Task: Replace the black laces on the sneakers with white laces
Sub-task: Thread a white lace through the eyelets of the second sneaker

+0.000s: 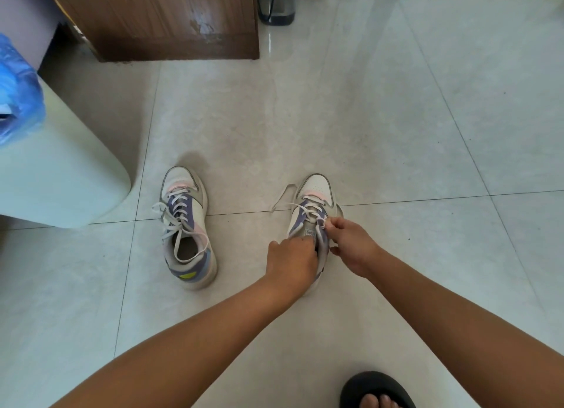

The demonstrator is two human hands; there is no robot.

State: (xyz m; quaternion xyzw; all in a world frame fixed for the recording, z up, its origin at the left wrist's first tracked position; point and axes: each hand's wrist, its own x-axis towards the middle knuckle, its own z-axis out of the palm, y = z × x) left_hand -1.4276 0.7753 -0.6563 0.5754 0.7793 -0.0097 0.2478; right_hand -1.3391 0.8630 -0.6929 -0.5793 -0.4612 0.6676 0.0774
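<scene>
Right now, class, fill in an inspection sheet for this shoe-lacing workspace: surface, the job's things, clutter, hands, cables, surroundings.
Surface: pale tiled floor, glossy, with dark grout lines.
Job's things: left sneaker stands alone, white lace threaded, ends loose. Right sneaker has a white lace partly threaded, one end trailing on the floor. Black laces: nothing seen.
Clutter: nothing seen on the floor beside the sneakers.
Hands: left hand grips the right sneaker's collar; right hand pinches the lace near the top eyelets.
Cables: black cord hangs over a grey container.
Surroundings: wooden cabinet, pale rounded bin with blue bag, a foot in a black slipper.
</scene>
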